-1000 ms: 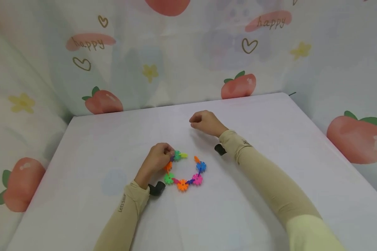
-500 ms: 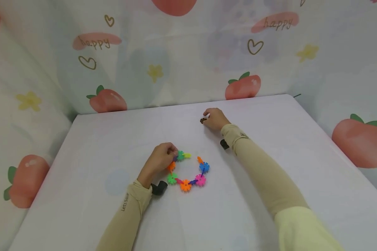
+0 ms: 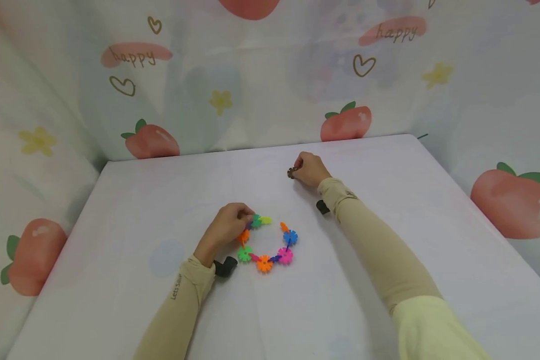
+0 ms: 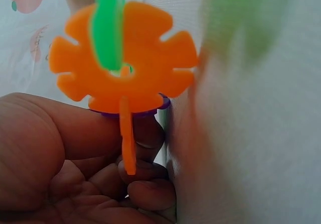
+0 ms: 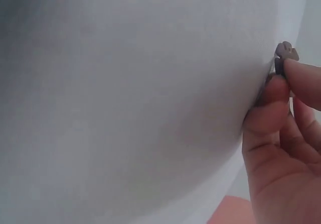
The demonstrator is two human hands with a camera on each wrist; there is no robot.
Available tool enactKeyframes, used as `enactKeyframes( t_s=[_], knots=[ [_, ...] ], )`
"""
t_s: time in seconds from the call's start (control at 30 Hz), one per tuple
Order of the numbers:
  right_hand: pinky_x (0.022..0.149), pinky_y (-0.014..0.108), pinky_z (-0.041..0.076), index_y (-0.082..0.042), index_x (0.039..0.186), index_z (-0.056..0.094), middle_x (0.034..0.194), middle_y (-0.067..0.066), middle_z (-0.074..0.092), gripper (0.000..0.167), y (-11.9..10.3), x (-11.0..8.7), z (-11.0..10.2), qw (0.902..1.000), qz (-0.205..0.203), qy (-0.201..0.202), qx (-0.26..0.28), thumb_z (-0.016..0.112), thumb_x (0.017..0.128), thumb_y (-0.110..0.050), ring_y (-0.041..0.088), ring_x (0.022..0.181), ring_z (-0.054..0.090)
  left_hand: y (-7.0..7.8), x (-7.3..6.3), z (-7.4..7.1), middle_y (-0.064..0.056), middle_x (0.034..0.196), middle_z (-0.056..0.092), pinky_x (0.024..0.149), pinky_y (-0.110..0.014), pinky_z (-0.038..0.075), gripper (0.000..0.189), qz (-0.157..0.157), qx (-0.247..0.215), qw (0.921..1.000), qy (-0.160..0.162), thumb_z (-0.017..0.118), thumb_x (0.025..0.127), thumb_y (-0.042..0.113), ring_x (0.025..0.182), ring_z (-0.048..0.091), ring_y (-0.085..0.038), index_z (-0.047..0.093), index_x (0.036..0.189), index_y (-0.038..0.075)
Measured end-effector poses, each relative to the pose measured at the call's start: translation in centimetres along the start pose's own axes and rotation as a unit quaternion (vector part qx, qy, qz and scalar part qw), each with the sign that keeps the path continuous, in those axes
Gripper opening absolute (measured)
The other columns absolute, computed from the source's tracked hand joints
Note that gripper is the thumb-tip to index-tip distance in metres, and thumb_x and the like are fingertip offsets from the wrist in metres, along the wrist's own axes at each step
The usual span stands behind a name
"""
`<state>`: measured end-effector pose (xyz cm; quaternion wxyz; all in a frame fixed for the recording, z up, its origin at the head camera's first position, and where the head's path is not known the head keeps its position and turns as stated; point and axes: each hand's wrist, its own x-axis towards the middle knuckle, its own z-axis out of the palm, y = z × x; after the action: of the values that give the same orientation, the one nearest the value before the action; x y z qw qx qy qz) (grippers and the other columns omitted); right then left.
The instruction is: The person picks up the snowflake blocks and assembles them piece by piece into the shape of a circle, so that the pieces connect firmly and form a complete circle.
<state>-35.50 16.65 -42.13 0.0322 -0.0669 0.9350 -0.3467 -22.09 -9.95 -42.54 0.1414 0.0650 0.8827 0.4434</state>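
My right hand (image 3: pixel 312 170) pinches a brown snowflake disc (image 3: pixel 290 173) between thumb and fingers, low over the far part of the table. In the right wrist view the notched edge of the brown disc (image 5: pixel 287 51) sticks out past the fingertips. My left hand (image 3: pixel 227 225) holds a ring-shaped chain of interlocked snowflake discs (image 3: pixel 264 263) by a purple disc (image 4: pixel 164 102). That chain lies on the table with a gap at its far side, between a yellow disc (image 3: pixel 265 220) and an orange disc (image 3: pixel 284 227). Fingers partly hide the purple disc.
A white-covered table (image 3: pixel 342 300) bears the chain. Behind it hangs a printed curtain (image 3: pixel 261 90), and others flank both sides. Black wrist-worn pieces (image 3: pixel 226 267) sit at each cuff.
My right hand has moved a little to the right, and a brown disc now shows pinched in its fingers. The left hand stays on the chain.
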Motion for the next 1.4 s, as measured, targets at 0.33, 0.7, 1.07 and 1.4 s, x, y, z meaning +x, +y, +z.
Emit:
enactKeyframes(
  t_s=[0.33, 0.7, 1.07, 1.4],
  knots=[
    [0.062, 0.024, 0.053, 0.003, 0.116, 0.073, 0.09, 0.011, 0.07, 0.021, 0.4, -1.9, -0.4, 0.9908, 0.017, -0.047, 0.126, 0.072, 0.095, 0.002, 0.015, 0.066, 0.066, 0.0, -0.2, 0.1, -0.009, 0.103, 0.069, 0.078, -0.032, 0.05, 0.017, -0.014, 0.008, 0.9999, 0.001, 0.062, 0.108, 0.008, 0.089, 0.058, -0.024, 0.075, 0.116, 0.001],
    [0.061, 0.026, 0.053, 0.003, 0.114, 0.074, 0.083, 0.013, 0.073, 0.016, -0.2, -5.6, -0.4, 0.9799, 0.015, -0.081, 0.182, 0.071, 0.099, -0.003, 0.018, 0.067, 0.066, 0.0, -0.2, -0.1, -0.009, 0.101, 0.068, 0.079, -0.033, 0.051, 0.017, -0.018, 0.021, 0.9996, 0.003, 0.064, 0.108, 0.01, 0.09, 0.058, -0.024, 0.075, 0.117, 0.001],
    [0.061, 0.027, 0.054, 0.004, 0.111, 0.073, 0.082, 0.013, 0.073, 0.014, -1.2, -7.8, 0.4, 0.9701, 0.013, -0.12, 0.211, 0.072, 0.099, -0.001, 0.018, 0.067, 0.067, 0.2, -0.1, -0.2, -0.01, 0.098, 0.064, 0.076, -0.031, 0.05, 0.017, -0.019, 0.025, 0.9995, -0.004, 0.064, 0.108, 0.008, 0.088, 0.057, -0.024, 0.074, 0.119, 0.0],
    [0.065, 0.025, 0.051, 0.007, 0.112, 0.075, 0.091, 0.01, 0.075, 0.017, -2.7, -9.5, 1.6, 0.9597, -0.02, -0.168, 0.224, 0.073, 0.097, -0.001, 0.017, 0.068, 0.065, 0.5, 0.2, 0.1, -0.01, 0.1, 0.066, 0.077, -0.031, 0.051, 0.016, -0.02, 0.019, 0.9996, -0.005, 0.065, 0.108, 0.009, 0.088, 0.057, -0.024, 0.073, 0.118, 0.0]
  ],
)
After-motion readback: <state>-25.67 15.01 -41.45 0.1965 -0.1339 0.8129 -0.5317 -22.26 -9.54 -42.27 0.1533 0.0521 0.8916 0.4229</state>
